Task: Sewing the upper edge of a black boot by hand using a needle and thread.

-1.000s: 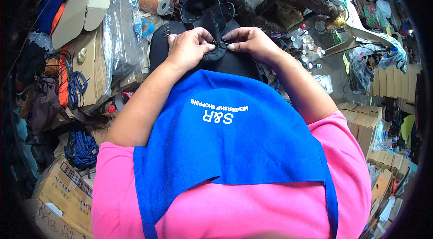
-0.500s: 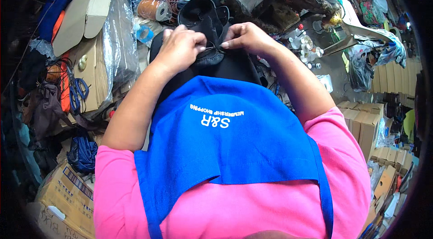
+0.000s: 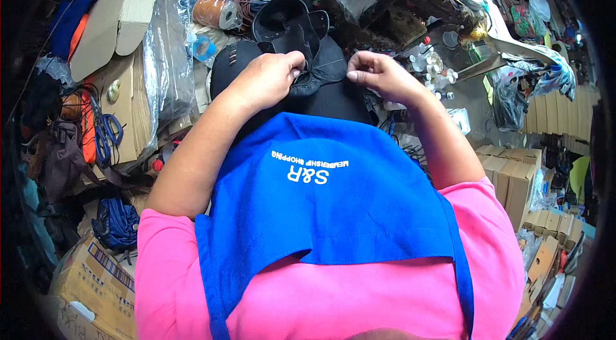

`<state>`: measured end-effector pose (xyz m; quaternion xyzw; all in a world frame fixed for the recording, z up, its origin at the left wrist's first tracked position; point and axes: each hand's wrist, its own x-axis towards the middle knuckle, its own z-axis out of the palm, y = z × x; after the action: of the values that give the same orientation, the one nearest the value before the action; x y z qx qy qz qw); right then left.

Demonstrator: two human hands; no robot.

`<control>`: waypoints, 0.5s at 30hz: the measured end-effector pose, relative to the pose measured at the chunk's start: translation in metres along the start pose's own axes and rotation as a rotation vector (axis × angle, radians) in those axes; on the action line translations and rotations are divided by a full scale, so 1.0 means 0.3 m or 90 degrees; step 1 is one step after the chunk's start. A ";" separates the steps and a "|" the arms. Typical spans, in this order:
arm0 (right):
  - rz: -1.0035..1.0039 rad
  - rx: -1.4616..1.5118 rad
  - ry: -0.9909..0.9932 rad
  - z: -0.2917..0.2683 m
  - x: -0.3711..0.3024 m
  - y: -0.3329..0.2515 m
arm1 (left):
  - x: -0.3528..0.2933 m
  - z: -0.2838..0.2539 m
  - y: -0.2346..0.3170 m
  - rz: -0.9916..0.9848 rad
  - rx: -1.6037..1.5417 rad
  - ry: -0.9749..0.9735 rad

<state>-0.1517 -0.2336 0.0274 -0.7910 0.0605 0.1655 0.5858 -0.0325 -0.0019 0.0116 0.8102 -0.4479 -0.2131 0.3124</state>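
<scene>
A black shoe (image 3: 310,45), with its dark opening and loose flaps toward the far side, rests on the black cloth over my lap. My left hand (image 3: 269,77) is closed at the shoe's near left edge, fingertips pinching it. To the right of the shoe, my right hand (image 3: 382,76) is held apart from it with thumb and forefinger pressed together. A faint thin line seems to run from the shoe toward those fingertips. What they pinch is too small to make out. The blue apron (image 3: 333,205) covers my front.
A spool of orange cord (image 3: 217,13) lies beyond my left hand. Cardboard sheets (image 3: 115,25) and clear plastic (image 3: 172,51) stand at the left. Small bottles (image 3: 433,67) sit right of my right hand. Stacked cartons (image 3: 513,176) are at the right, a cardboard box (image 3: 96,282) at lower left.
My right hand has drawn away from the shoe, to the right and slightly nearer me. My left hand stays at the shoe's edge, shifted slightly to the right.
</scene>
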 end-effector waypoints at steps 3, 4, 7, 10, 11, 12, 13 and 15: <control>-0.128 -0.239 0.115 -0.029 0.037 -0.012 | -0.005 -0.004 0.010 0.008 0.029 -0.035; -0.144 -0.386 0.138 -0.045 0.065 -0.017 | -0.004 0.000 0.013 0.013 0.040 -0.031; -0.150 -0.641 0.231 -0.065 0.082 0.014 | 0.002 0.017 0.003 0.048 0.057 -0.012; -0.224 -0.717 0.266 -0.035 0.072 -0.057 | -0.003 0.011 0.003 0.032 0.073 0.000; -0.291 -0.690 0.247 -0.016 0.054 -0.104 | -0.011 0.009 0.010 0.008 0.087 -0.008; -0.274 -0.723 0.159 -0.005 0.055 -0.127 | -0.012 0.010 0.008 0.009 0.087 -0.009; -0.292 -0.790 0.119 0.027 0.054 -0.143 | -0.014 0.011 0.005 0.019 0.093 -0.002; -0.307 -0.903 0.045 0.060 0.076 -0.145 | -0.007 0.013 0.000 0.033 0.101 0.006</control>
<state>-0.1211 -0.2010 0.0546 -0.9751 -0.2169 0.0061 -0.0467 -0.0358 -0.0013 0.0090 0.8214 -0.4829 -0.1646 0.2549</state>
